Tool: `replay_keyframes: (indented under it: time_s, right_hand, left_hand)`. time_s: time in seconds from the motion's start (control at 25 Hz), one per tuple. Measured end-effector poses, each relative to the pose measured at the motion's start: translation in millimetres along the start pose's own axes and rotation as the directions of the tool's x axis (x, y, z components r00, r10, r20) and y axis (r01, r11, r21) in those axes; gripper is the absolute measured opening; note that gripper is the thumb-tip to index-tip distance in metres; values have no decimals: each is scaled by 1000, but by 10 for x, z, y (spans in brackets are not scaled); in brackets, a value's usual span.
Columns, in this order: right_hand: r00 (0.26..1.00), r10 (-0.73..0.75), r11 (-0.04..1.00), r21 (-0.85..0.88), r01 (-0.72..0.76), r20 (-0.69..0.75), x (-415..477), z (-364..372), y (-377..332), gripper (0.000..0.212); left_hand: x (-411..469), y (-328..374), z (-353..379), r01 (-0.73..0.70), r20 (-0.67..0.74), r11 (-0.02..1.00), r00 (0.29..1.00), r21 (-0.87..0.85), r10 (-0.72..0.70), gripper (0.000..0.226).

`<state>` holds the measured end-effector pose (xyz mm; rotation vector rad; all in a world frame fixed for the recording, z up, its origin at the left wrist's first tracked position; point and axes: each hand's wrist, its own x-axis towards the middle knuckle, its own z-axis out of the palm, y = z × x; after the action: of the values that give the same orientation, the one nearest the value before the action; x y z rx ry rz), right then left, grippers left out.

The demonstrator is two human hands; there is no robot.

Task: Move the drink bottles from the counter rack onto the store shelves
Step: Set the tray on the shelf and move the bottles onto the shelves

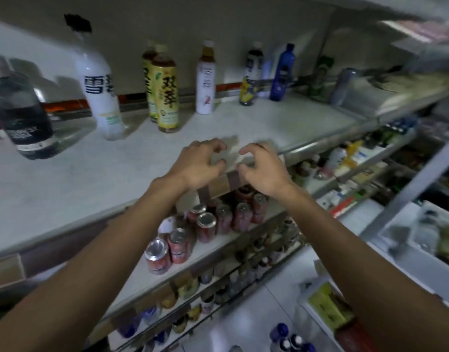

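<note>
Several drink bottles stand along the back of the white top shelf (pixel 91 179): a big clear bottle with a dark label (pixel 20 115), a white bottle (pixel 101 97), two yellow-label tea bottles (pixel 165 97), a slim white bottle (pixel 205 82), a dark bottle with a yellow label (pixel 251 80) and a blue bottle (pixel 283 72). My left hand (pixel 200 166) and my right hand (pixel 262 171) hover side by side over the shelf's front edge. Their fingers are half curled and hold no bottle. A blurred pale patch lies between the fingertips.
Red cans (pixel 205 224) fill the shelf just below my hands, with rows of small bottles on lower shelves. Blue-capped bottles (pixel 289 339) show at the bottom right. A green pack (pixel 320 77) and wrapped goods sit farther right. White bins (pixel 421 245) stand on the right.
</note>
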<state>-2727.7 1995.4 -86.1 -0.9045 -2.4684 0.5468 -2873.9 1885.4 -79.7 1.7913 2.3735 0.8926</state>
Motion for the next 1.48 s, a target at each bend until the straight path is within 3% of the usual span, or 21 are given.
replay_keyframes:
  time_s: [0.2, 0.44, 0.8, 1.0, 1.28, 1.48]
  right_hand:
    - [983, 181, 979, -97, -182, -18, -526, -514, 727, 40]
    - [946, 282, 959, -89, -271, 157, -1243, -1238, 1677, 41]
    - [848, 523, 851, -111, -514, 85, -2402, -2083, 3147, 49]
    - [803, 586, 811, -88, -579, 111, -2884, -2322, 3768, 39]
    - [725, 683, 728, -2, -685, 89, -3072, -2445, 4367, 36]
    - [625, 779, 624, 28, -781, 51, -3038, -2602, 4746, 35]
  left_hand:
    - [163, 824, 492, -203, 149, 979, 969, 16, 198, 32]
    - [344, 1789, 1277, -379, 409, 924, 835, -58, 368, 34]
    - [452, 3358, 2575, -487, 613, 866, 652, -111, 445, 35]
    - [425, 3918, 3185, -506, 642, 853, 614, -126, 459, 36]
    - [692, 4279, 3809, -569, 701, 805, 504, -169, 504, 39]
    - [1046, 4529, 4167, -619, 669, 747, 450, -243, 591, 38]
